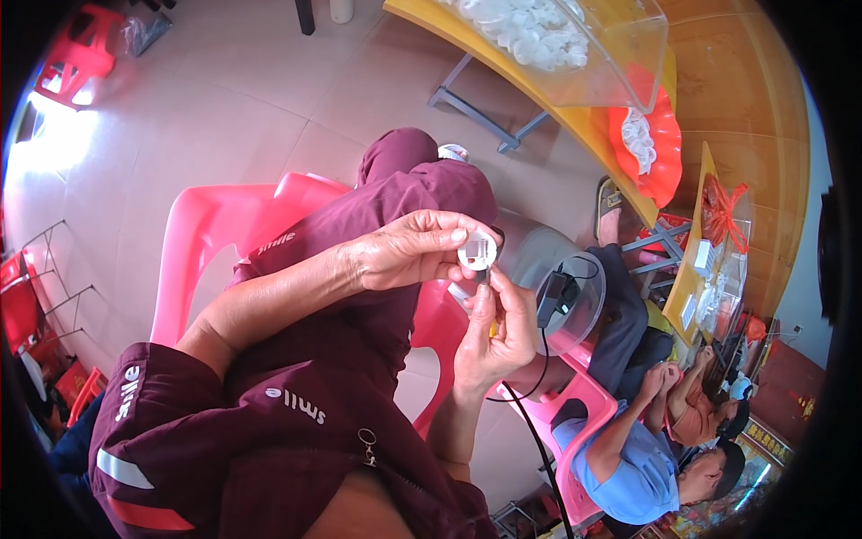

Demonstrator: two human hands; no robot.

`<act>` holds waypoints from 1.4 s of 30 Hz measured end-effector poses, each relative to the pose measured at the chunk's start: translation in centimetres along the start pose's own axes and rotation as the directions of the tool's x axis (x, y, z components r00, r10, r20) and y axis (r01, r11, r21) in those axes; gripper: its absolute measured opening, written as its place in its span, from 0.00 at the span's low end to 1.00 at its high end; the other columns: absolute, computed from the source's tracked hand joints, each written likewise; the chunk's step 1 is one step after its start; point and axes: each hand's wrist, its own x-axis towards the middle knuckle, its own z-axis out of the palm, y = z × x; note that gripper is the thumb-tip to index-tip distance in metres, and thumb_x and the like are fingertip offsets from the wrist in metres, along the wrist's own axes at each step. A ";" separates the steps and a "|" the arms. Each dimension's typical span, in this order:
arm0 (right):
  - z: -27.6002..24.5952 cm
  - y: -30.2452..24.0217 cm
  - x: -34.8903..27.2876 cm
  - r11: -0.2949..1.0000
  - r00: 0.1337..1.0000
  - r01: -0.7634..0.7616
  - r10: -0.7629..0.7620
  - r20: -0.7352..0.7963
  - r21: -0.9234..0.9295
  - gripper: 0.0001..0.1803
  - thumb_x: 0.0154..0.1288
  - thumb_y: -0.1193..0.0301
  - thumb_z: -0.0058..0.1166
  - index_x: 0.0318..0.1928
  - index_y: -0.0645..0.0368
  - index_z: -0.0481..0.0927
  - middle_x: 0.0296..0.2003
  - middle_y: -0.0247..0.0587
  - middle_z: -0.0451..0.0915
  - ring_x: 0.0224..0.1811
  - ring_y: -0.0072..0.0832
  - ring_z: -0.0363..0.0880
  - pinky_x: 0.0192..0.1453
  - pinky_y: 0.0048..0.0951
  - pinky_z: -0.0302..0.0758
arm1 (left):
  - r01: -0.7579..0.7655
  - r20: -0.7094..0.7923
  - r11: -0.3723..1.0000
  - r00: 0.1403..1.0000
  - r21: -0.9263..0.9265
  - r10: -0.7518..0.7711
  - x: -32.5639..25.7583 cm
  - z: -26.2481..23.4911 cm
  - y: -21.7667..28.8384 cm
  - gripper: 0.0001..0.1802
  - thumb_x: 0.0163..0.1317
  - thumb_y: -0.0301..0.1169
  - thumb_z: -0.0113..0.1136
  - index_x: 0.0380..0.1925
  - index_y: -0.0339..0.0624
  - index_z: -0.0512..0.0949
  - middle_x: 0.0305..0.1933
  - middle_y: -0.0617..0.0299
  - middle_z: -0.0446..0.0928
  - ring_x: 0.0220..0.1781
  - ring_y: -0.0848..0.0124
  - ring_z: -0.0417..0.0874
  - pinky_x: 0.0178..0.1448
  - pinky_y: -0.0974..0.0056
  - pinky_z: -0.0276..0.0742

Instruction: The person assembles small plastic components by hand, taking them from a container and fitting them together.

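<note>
My left hand (409,251) pinches a small round white plastic piece (479,251) between thumb and fingers. A squarish recess shows in the face of this piece. Just below it, my right hand (496,337) is closed, thumb against fingertips, on a small dark thing at the piece's lower edge. What that dark thing is I cannot make out. To the right of my hands is a clear round tub (588,337) with a black device (558,295) and black cable at it.
A pink plastic chair (193,242) stands around my legs. Ahead, a yellow table (422,16) carries a clear bin (628,90) of white pieces (530,31) and a red scalloped bowl (663,171). Two other people sit at the right, one in a blue shirt (633,472).
</note>
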 end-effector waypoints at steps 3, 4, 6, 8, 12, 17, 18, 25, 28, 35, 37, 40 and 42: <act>0.1 -0.2 0.0 1.000 1.000 -0.017 0.017 -0.002 0.000 0.12 0.59 0.84 0.54 0.44 0.66 0.80 0.31 0.42 0.79 0.28 0.25 0.78 0.31 0.23 0.73 | -0.008 0.016 1.000 1.000 -0.001 0.008 0.1 0.1 0.0 0.20 0.67 0.36 0.53 0.55 0.37 0.72 0.44 0.62 0.78 0.42 0.75 0.79 0.49 0.70 0.77; 0.1 -0.3 0.0 1.000 1.000 -0.018 0.018 -0.002 -0.003 0.12 0.59 0.84 0.54 0.44 0.66 0.80 0.31 0.42 0.79 0.28 0.25 0.78 0.31 0.23 0.73 | 0.002 -0.002 1.000 1.000 -0.011 -0.002 0.2 0.0 -0.1 0.21 0.67 0.36 0.53 0.55 0.36 0.72 0.44 0.62 0.78 0.42 0.75 0.79 0.49 0.71 0.77; 0.1 -0.5 0.0 0.998 0.998 -0.057 0.057 -0.002 -0.012 0.12 0.59 0.85 0.54 0.44 0.66 0.80 0.31 0.43 0.78 0.27 0.25 0.78 0.29 0.22 0.73 | 0.014 -0.018 1.000 1.000 -0.024 -0.015 0.3 0.1 -0.1 0.21 0.67 0.36 0.53 0.56 0.36 0.71 0.43 0.62 0.78 0.42 0.75 0.78 0.49 0.71 0.77; 0.1 -0.5 0.0 0.998 0.998 -0.055 0.055 -0.006 -0.013 0.12 0.58 0.85 0.54 0.44 0.66 0.80 0.31 0.43 0.78 0.26 0.25 0.78 0.28 0.22 0.73 | 0.040 -0.060 0.998 0.997 -0.041 -0.042 0.3 0.5 0.0 0.21 0.68 0.37 0.52 0.56 0.36 0.71 0.43 0.61 0.78 0.42 0.75 0.78 0.49 0.71 0.77; 0.2 -0.7 0.0 0.998 0.998 -0.067 0.067 -0.011 -0.013 0.13 0.57 0.86 0.55 0.44 0.66 0.80 0.31 0.42 0.78 0.27 0.25 0.79 0.29 0.23 0.74 | 0.055 -0.079 0.997 0.995 -0.046 -0.058 0.1 0.6 0.2 0.21 0.68 0.37 0.52 0.56 0.36 0.71 0.43 0.61 0.78 0.41 0.75 0.78 0.48 0.72 0.76; 0.0 -0.9 0.2 0.996 1.000 -0.022 0.022 -0.003 -0.085 0.14 0.55 0.87 0.56 0.43 0.65 0.81 0.31 0.42 0.79 0.30 0.27 0.79 0.32 0.24 0.75 | 0.043 -0.111 0.999 0.993 -0.009 -0.044 0.2 0.8 0.0 0.20 0.68 0.36 0.52 0.55 0.36 0.72 0.42 0.62 0.78 0.39 0.76 0.78 0.48 0.71 0.76; 0.0 -0.9 0.2 0.993 1.000 -0.003 0.003 0.002 -0.114 0.15 0.54 0.88 0.56 0.43 0.65 0.81 0.31 0.42 0.79 0.31 0.27 0.79 0.33 0.24 0.75 | 0.045 -0.111 0.999 0.993 -0.009 -0.046 0.2 0.8 -0.1 0.20 0.68 0.36 0.52 0.55 0.36 0.72 0.42 0.62 0.78 0.39 0.76 0.78 0.48 0.71 0.76; -0.1 -0.9 0.3 0.981 0.999 0.053 -0.050 0.017 -0.185 0.18 0.52 0.90 0.56 0.44 0.63 0.82 0.32 0.43 0.79 0.30 0.28 0.79 0.32 0.24 0.76 | 0.005 -0.112 0.996 0.994 0.086 0.005 0.1 0.8 -0.3 0.18 0.67 0.34 0.53 0.54 0.38 0.74 0.40 0.64 0.79 0.38 0.77 0.78 0.47 0.71 0.76; -0.1 -0.9 0.2 0.974 0.998 0.069 -0.066 0.020 -0.214 0.19 0.51 0.91 0.56 0.45 0.63 0.82 0.32 0.42 0.79 0.30 0.28 0.79 0.31 0.25 0.76 | -0.007 -0.101 0.996 0.995 0.093 0.017 0.2 0.7 -0.5 0.18 0.67 0.34 0.53 0.54 0.38 0.74 0.40 0.64 0.79 0.38 0.77 0.78 0.46 0.71 0.76; -0.1 -0.8 0.2 0.975 0.998 0.055 -0.055 0.007 -0.217 0.19 0.51 0.91 0.56 0.44 0.63 0.82 0.32 0.43 0.79 0.30 0.29 0.79 0.31 0.25 0.76 | -0.034 -0.082 0.995 0.996 0.094 0.042 0.1 0.5 -0.7 0.18 0.66 0.34 0.54 0.54 0.38 0.74 0.40 0.63 0.79 0.39 0.77 0.78 0.48 0.70 0.77; -0.1 -0.8 0.2 0.975 0.998 0.059 -0.058 0.009 -0.216 0.19 0.51 0.91 0.56 0.44 0.64 0.82 0.32 0.43 0.79 0.30 0.29 0.79 0.31 0.25 0.76 | -0.033 -0.088 0.995 0.995 0.089 0.041 0.1 0.6 -0.5 0.18 0.66 0.34 0.54 0.54 0.38 0.74 0.40 0.64 0.79 0.39 0.77 0.79 0.48 0.70 0.77; -0.1 -0.7 0.2 0.973 0.997 0.079 -0.076 0.024 -0.218 0.19 0.51 0.91 0.56 0.44 0.64 0.82 0.32 0.43 0.79 0.30 0.29 0.79 0.31 0.25 0.76 | -0.029 -0.100 0.996 0.994 0.089 0.038 0.1 0.6 -0.5 0.19 0.66 0.34 0.55 0.54 0.38 0.74 0.41 0.64 0.79 0.39 0.77 0.79 0.48 0.70 0.77; 0.0 -0.7 0.2 0.970 0.996 0.084 -0.080 0.026 -0.228 0.19 0.50 0.91 0.56 0.44 0.64 0.82 0.32 0.42 0.79 0.31 0.30 0.79 0.31 0.25 0.76 | -0.026 -0.107 0.995 0.994 0.093 0.036 0.1 0.5 -0.5 0.19 0.66 0.34 0.55 0.54 0.38 0.74 0.41 0.64 0.79 0.39 0.77 0.79 0.48 0.70 0.77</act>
